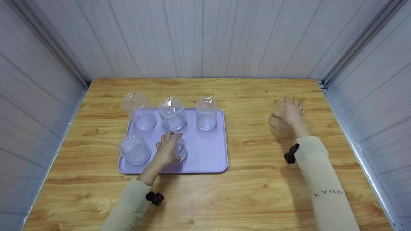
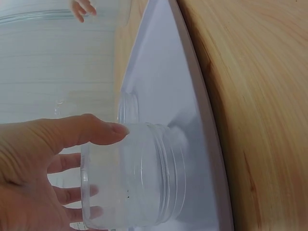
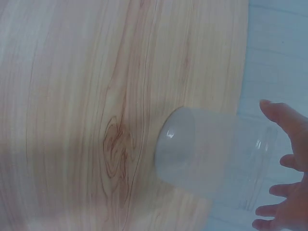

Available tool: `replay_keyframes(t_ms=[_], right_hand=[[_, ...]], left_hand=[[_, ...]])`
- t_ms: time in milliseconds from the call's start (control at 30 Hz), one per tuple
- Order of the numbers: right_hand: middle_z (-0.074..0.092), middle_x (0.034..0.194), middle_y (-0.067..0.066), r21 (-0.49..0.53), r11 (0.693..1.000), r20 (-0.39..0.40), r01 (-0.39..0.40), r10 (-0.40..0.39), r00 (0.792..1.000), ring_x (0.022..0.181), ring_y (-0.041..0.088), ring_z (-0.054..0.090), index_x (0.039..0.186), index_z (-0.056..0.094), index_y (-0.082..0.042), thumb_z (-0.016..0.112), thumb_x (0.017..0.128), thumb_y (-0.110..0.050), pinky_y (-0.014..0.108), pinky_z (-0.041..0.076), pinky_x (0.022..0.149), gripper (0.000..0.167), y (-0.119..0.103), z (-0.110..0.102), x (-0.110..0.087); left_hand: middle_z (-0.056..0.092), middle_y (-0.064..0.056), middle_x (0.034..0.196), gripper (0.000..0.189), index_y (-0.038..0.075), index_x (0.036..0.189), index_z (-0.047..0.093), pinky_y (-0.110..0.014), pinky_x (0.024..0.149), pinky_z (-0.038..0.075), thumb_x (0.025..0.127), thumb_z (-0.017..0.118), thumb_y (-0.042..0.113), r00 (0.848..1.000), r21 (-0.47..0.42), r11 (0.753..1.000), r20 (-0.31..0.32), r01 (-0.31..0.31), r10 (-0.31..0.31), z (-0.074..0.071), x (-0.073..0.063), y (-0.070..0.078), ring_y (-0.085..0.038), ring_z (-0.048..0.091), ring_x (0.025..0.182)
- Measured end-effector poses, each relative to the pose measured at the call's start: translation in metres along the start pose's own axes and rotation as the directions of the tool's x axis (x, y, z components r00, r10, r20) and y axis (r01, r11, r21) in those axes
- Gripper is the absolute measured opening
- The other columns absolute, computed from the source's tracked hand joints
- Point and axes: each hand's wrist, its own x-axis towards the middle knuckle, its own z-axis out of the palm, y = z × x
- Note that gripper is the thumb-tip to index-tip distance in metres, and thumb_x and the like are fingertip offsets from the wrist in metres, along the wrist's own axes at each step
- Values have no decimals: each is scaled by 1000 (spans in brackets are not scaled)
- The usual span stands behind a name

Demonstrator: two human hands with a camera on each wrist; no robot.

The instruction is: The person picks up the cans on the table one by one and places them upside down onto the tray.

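Note:
On the lilac tray (image 1: pixel 205 150) my left hand (image 1: pixel 167 150) holds a clear jar (image 2: pixel 130 178). Its thumb lies along one side of the jar, and the other fingers show through the plastic behind it. That jar is mouth down, its threaded neck toward the tray in the left wrist view. Far to the right, my right hand (image 1: pixel 292 112) hovers with spread fingers around the top of another clear jar (image 3: pixel 207 159). This one stands on the wooden table, and in the right wrist view a gap shows between fingers and jar.
Along the tray's back stand a tall clear jar (image 1: pixel 135 102), a middle jar (image 1: pixel 173 114) and a right jar (image 1: pixel 206 114). A shorter jar (image 1: pixel 135 150) is at the tray's front left. White panel walls (image 1: pixel 202 38) enclose the wooden table (image 1: pixel 244 192) at the back and sides.

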Motion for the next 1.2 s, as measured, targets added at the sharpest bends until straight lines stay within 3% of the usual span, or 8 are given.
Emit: replay_keyframes(t_ms=[400,700,967,1200], right_hand=[[-1,138,36,16,999,69,-45,44,997,119,59,2,141,9,-3,67,75,-42,70,8,90,97,5,0,4],[-1,137,36,17,999,105,-42,40,994,120,58,1,141,4,-2,62,80,-41,66,10,93,93,7,-2,5],[13,131,40,-22,999,57,-31,32,998,117,58,12,139,11,3,62,80,-42,63,24,89,90,7,-3,5],[17,129,40,-32,999,-1,-8,8,1000,115,57,16,138,16,4,65,78,-39,62,28,86,89,9,-2,4]], left_hand=[[38,-23,122,83,3,122,48,-53,75,34,46,79,-3,999,44,999,38,4,-6,3,2,-2,-42,34,112],[38,-23,122,84,4,123,48,-54,76,34,46,81,-1,998,44,999,70,7,-10,2,4,-5,-42,34,113],[36,-24,123,83,4,125,46,-56,78,34,49,79,-2,995,35,999,97,2,-6,0,6,-6,-43,32,114],[33,-28,126,86,3,128,43,-57,80,32,50,79,2,994,45,999,107,3,-8,-2,6,-5,-44,29,117]])
